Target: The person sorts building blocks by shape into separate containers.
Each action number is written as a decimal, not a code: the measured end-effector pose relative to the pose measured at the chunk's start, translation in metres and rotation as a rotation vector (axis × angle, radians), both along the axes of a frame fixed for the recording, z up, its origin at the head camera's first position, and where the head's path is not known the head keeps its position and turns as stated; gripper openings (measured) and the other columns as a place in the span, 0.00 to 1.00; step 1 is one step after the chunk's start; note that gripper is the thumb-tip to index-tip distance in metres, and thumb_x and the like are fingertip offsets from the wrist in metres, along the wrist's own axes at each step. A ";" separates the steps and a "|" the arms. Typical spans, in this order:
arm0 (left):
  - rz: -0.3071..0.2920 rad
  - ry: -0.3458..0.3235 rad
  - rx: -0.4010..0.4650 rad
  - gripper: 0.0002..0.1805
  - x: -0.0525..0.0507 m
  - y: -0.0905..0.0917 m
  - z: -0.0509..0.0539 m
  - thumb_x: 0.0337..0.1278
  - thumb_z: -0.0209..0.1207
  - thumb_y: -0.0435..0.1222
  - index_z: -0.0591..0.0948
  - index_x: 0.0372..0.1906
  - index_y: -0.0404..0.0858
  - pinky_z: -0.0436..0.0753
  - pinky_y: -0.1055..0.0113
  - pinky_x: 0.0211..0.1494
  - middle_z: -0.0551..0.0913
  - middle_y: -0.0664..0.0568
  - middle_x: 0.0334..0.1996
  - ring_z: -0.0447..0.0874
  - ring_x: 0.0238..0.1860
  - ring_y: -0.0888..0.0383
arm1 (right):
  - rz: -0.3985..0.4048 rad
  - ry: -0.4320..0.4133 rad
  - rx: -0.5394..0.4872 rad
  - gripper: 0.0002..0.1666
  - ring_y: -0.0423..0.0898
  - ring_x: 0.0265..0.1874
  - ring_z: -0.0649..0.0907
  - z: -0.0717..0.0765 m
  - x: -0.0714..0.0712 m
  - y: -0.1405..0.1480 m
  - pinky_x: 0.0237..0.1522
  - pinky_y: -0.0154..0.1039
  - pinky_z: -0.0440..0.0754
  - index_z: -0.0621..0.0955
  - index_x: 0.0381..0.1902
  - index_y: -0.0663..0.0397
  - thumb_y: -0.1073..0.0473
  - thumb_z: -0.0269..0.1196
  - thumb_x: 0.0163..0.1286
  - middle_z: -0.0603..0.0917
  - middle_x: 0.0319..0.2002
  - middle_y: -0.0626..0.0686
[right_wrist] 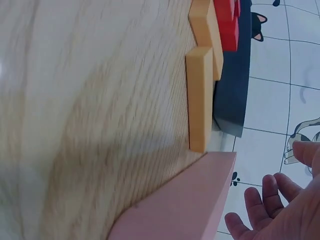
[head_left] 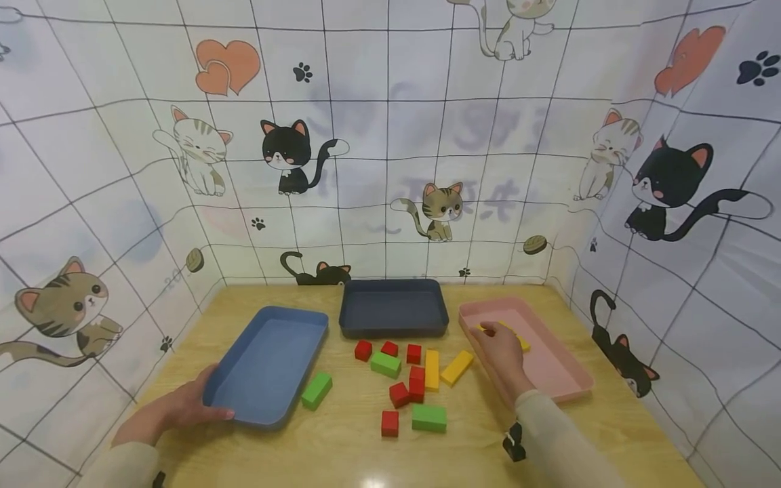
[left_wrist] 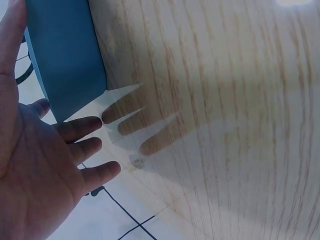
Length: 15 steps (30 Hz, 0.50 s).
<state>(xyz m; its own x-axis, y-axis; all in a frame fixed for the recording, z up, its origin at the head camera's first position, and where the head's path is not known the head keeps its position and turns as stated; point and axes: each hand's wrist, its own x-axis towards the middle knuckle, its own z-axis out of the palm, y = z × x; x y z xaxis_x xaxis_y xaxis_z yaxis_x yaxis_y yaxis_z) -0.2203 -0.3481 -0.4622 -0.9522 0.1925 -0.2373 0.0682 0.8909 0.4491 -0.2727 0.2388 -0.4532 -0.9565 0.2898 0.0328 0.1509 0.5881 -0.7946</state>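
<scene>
My left hand [head_left: 186,404] is at the near left corner of the blue tray [head_left: 271,362], its thumb along the front wall. In the left wrist view the fingers of this hand [left_wrist: 55,150] are spread, touching the tray's corner [left_wrist: 70,60]. Over the left wall of the pink tray [head_left: 558,366] is my right hand [head_left: 503,356], fingertips by yellow [head_left: 523,343] lying inside, partly hidden. The right wrist view shows my right hand [right_wrist: 275,210] with parted, slightly bent fingers and nothing visible between them, above the pink tray wall [right_wrist: 175,205].
A dark tray [head_left: 393,308] stands at the back middle. In front of it lie several red cubes [head_left: 390,423], green blocks [head_left: 429,417] and two yellow blocks [head_left: 457,368]. Another green block [head_left: 316,391] is beside the blue tray. A cat-patterned sheet [head_left: 390,156] surrounds the table.
</scene>
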 end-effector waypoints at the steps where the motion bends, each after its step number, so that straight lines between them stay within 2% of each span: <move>1: 0.005 -0.005 0.002 0.63 0.000 0.000 0.000 0.51 0.70 0.56 0.45 0.71 0.20 0.61 0.30 0.63 0.54 0.11 0.63 0.56 0.63 0.17 | 0.000 -0.003 -0.003 0.34 0.58 0.57 0.77 0.000 0.000 -0.002 0.58 0.56 0.74 0.76 0.65 0.61 0.43 0.60 0.72 0.79 0.59 0.63; 6: 0.023 -0.029 0.009 0.65 -0.003 -0.001 -0.002 0.50 0.70 0.57 0.44 0.72 0.20 0.59 0.29 0.64 0.52 0.11 0.64 0.53 0.64 0.17 | 0.010 0.009 0.012 0.39 0.56 0.53 0.79 0.002 0.004 -0.007 0.53 0.53 0.78 0.77 0.64 0.60 0.35 0.59 0.70 0.80 0.57 0.60; 8: 0.022 -0.029 0.008 0.65 -0.003 -0.002 -0.003 0.50 0.70 0.57 0.44 0.72 0.20 0.59 0.29 0.64 0.51 0.11 0.64 0.53 0.64 0.17 | 0.021 0.039 0.038 0.38 0.55 0.50 0.80 0.003 0.008 -0.009 0.50 0.52 0.78 0.78 0.63 0.61 0.36 0.60 0.70 0.82 0.54 0.61; 11: 0.020 -0.029 0.009 0.64 -0.003 -0.002 -0.002 0.50 0.70 0.57 0.44 0.72 0.20 0.59 0.29 0.64 0.51 0.11 0.64 0.53 0.65 0.17 | 0.044 0.084 0.068 0.32 0.56 0.48 0.81 0.004 0.014 -0.014 0.47 0.52 0.79 0.78 0.61 0.64 0.44 0.62 0.72 0.83 0.52 0.63; 15: 0.021 -0.036 0.002 0.65 -0.003 -0.001 -0.002 0.50 0.70 0.57 0.44 0.72 0.20 0.59 0.29 0.64 0.51 0.11 0.64 0.53 0.64 0.17 | 0.075 0.093 0.079 0.29 0.57 0.49 0.81 0.001 0.020 -0.021 0.46 0.53 0.79 0.78 0.61 0.64 0.48 0.62 0.72 0.83 0.52 0.62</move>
